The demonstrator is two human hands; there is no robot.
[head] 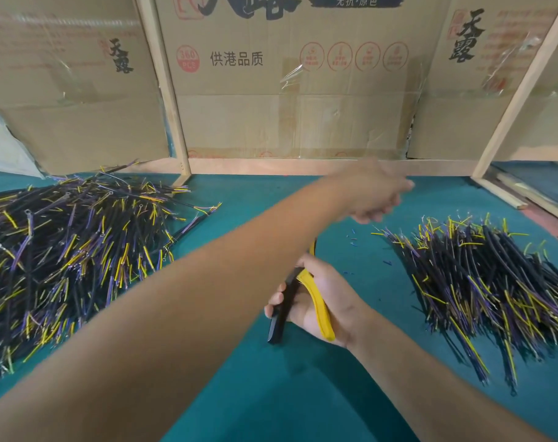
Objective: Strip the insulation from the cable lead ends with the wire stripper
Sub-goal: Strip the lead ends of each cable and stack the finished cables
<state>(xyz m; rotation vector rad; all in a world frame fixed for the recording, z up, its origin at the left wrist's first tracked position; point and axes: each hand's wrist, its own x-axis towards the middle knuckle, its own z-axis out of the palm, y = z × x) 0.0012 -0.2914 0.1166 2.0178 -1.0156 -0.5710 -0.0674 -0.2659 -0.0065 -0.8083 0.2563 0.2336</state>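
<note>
Meanwhile left hand [371,194] reaches across, blurred.

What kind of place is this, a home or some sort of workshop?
Likely a small hand-assembly workshop: two big piles of cables on a green bench, a wire stripper in the right hand, and flattened cardboard boxes as dividers.

Small workshop: cable piles [73,256] on green bench [271,393], cardboard partitions [287,116].

L hand [371,194] bare, blurred | R hand [319,301] bare | forearms unsleeved
</note>
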